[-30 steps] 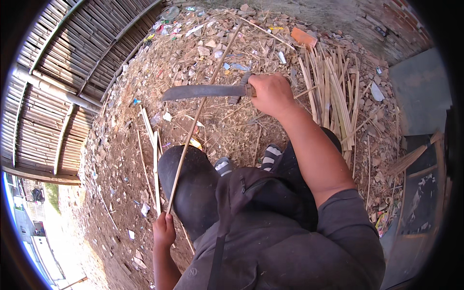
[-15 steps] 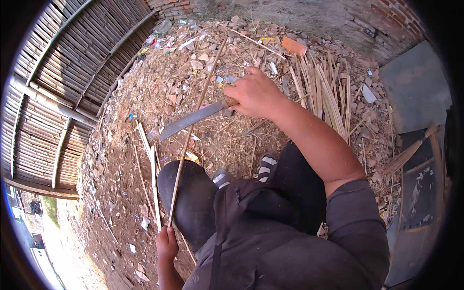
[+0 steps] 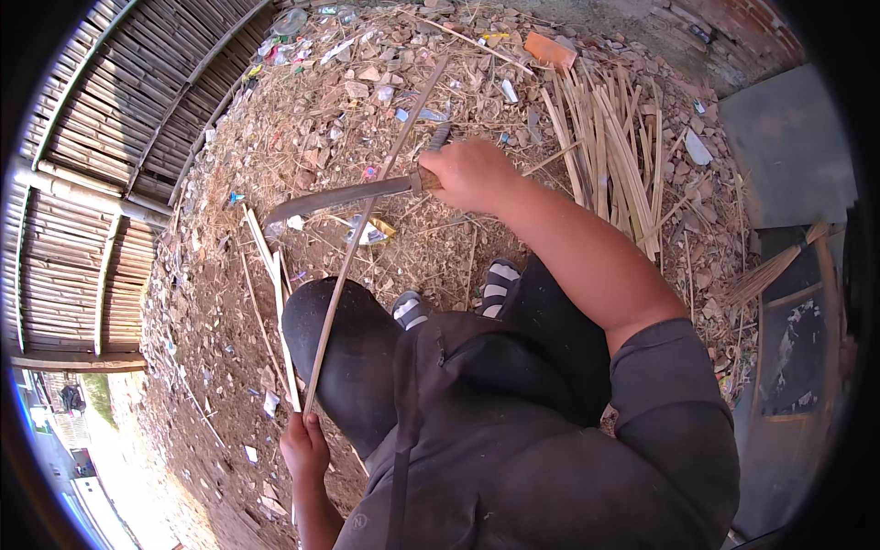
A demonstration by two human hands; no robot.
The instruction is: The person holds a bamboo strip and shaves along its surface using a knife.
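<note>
My right hand grips the wooden handle of a long curved knife; its blade lies across a thin bamboo strip. My left hand holds the near end of that strip beside my left knee. The strip slants up and away over my dark-trousered leg toward the littered ground. My feet in striped sandals show below the blade.
A pile of split bamboo strips lies to the right of my right hand. Loose slats rest on the ground left of my knee. A bamboo wall curves along the left. A grey slab and a broom sit at right.
The knife has tilted, its tip dropping toward the left, and slid along the strip. My right hand has shifted slightly nearer. The left hand stays put on the strip's end.
</note>
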